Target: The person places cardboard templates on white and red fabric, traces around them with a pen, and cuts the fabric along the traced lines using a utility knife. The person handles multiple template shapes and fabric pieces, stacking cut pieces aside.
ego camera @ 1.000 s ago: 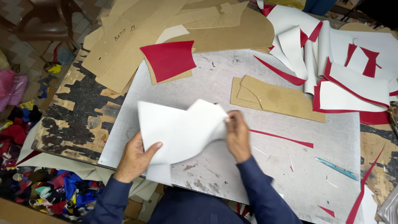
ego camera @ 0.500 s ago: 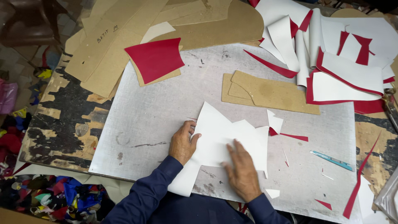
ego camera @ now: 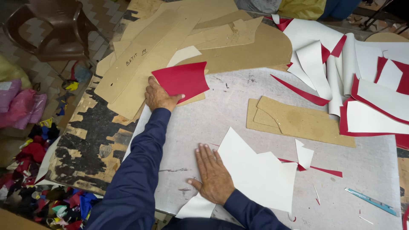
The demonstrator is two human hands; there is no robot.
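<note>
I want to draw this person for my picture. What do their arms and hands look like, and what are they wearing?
Both arms are covered in long dark navy blue sleeves that reach down to the wrists. The left hand and the right hand are bare: no gloves. No rings, watch or bracelet show from this view. The sleeve fabric looks plain, with no stripes or patterns, and it wrinkles a little.

Big grey work table, worn and patchy black along one edge.
Spread on top: a white sheet, brown card shapes, a red piece (on more brown card), red-and-white scraps, a blue tool.
</note>
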